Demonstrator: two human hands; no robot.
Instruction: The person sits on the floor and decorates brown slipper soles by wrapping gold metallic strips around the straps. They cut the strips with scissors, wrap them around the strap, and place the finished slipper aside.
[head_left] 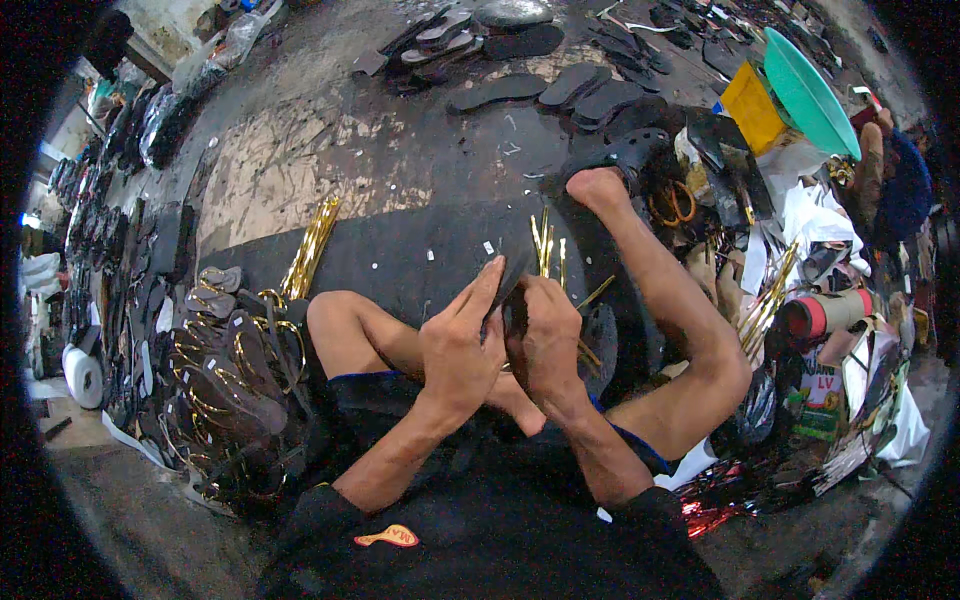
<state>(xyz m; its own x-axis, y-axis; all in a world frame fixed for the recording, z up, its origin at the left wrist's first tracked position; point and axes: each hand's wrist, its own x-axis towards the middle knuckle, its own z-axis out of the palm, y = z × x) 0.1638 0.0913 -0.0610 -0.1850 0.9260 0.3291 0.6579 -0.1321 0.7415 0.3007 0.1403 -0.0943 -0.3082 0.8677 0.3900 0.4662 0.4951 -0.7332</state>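
A dark, flat shoe sole stands on edge between my hands, above my crossed legs. My left hand grips it from the left, with the index finger stretched along its face. My right hand is closed at its right edge with the fingers curled; any small piece pinched there is hidden. Just beyond my right hand lie thin gold strips. A thicker bundle of gold strips rests past my left knee. Beside my left thigh is a heap of dark sandals with gold straps.
Loose dark soles lie on the floor ahead. To the right are a yellow box, a green basin, a red-ended roll, white scraps and more gold strips. A white roll stands far left.
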